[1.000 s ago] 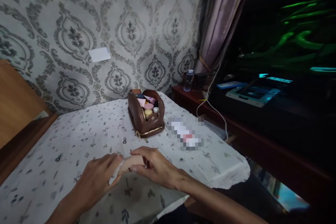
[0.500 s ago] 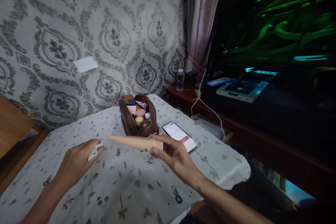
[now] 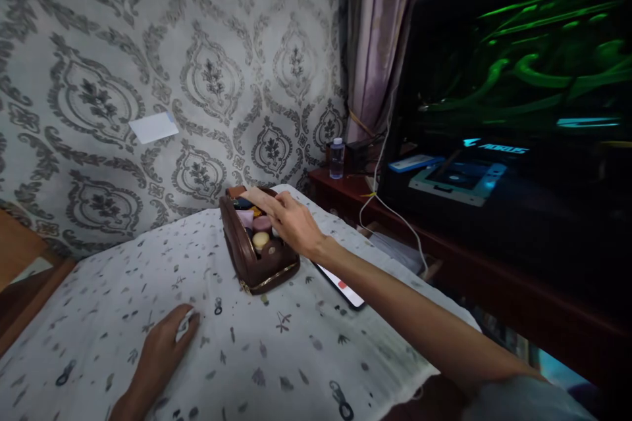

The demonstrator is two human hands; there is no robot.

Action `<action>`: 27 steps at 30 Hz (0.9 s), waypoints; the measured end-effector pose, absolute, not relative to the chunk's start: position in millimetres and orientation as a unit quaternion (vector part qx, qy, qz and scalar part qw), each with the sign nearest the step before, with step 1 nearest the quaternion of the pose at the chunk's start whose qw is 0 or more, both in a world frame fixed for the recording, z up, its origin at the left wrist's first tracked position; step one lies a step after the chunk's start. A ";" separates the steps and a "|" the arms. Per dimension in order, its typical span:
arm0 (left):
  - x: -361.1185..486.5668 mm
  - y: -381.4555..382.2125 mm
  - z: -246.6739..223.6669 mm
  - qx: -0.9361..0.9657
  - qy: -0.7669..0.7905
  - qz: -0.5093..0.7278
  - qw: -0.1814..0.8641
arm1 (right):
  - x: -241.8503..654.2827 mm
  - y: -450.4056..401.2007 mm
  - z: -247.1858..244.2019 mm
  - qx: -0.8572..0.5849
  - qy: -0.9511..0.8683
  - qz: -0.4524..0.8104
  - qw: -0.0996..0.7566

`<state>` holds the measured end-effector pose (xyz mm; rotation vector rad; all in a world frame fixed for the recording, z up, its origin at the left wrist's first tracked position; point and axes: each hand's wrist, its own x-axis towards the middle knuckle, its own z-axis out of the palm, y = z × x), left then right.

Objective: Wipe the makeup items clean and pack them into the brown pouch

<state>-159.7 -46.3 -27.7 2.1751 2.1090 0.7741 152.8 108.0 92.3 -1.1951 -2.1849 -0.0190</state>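
Note:
My right hand (image 3: 299,223) reaches over the open brown makeup bag (image 3: 266,276) with its fingers closed on a beige squeeze tube (image 3: 259,198). The tube's flat end points to the far left, above the bag's opening. Cosmetics fill the bag, among them a round pink container (image 3: 262,223) and a round yellowish one (image 3: 261,241). Near the front left, my left hand (image 3: 165,348) is low over the bed sheet, with a small white thing (image 3: 184,323) pinched between thumb and fingers. What that thing is, I cannot make out.
A phone (image 3: 345,289) lies right of the bag, partly under my right forearm. The patterned sheet (image 3: 237,368) covers the bed. Beyond it, a dark red desk (image 3: 320,177) bears a plastic bottle (image 3: 336,159), a white cable (image 3: 376,171) and a large monitor (image 3: 518,79).
My right hand has carried the beige tube away from me, from in front of the bag to over its opening. My left hand has moved lower, keeping the small white thing.

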 end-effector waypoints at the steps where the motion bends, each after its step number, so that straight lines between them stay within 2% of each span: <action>1: -161.1 -46.0 -30.8 0.694 0.672 0.258 0.005 | 149.2 108.6 94.2 -0.459 -0.837 -0.015 0.298; 9: -158.4 -47.6 -29.4 0.698 0.662 0.274 0.009 | 133.7 116.6 92.5 -0.466 -0.851 -0.059 0.236; 27: -159.1 -47.3 -32.5 0.700 0.663 0.265 -0.012 | 139.3 117.9 78.2 -0.439 -0.859 -0.026 0.262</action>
